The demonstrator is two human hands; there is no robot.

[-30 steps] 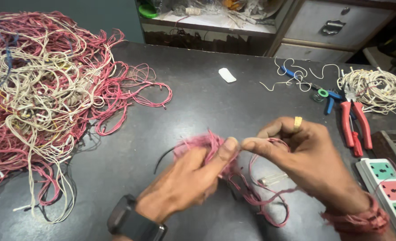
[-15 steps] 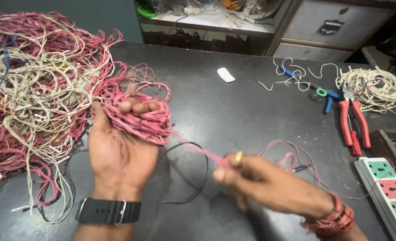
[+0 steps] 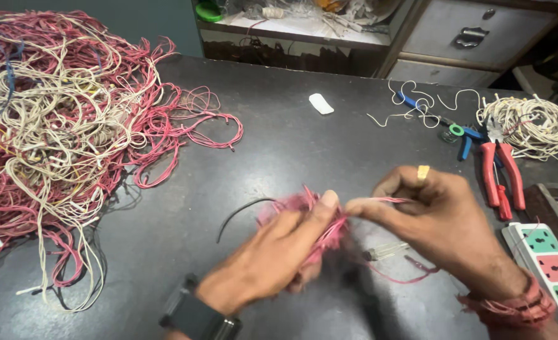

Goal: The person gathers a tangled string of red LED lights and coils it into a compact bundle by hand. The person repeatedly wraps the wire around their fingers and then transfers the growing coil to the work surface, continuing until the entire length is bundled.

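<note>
Nearest: left hand (image 3: 279,252), watch (image 3: 197,318) at the wrist, fingers curled shut around a small bundle of pink wire (image 3: 304,211) held just above the dark table (image 3: 279,145), centre front. Right hand (image 3: 442,220), ring on one finger, thumb and forefinger pinched on a strand leading from that bundle. Judgement: winding goes best with the strand kept taut and each turn laid close. Beside the right hand: power strip (image 3: 546,267); red pliers (image 3: 502,179). Further off: white wire coil (image 3: 530,126), far right; large tangled heap of red and cream wire (image 3: 65,132), far left.
</note>
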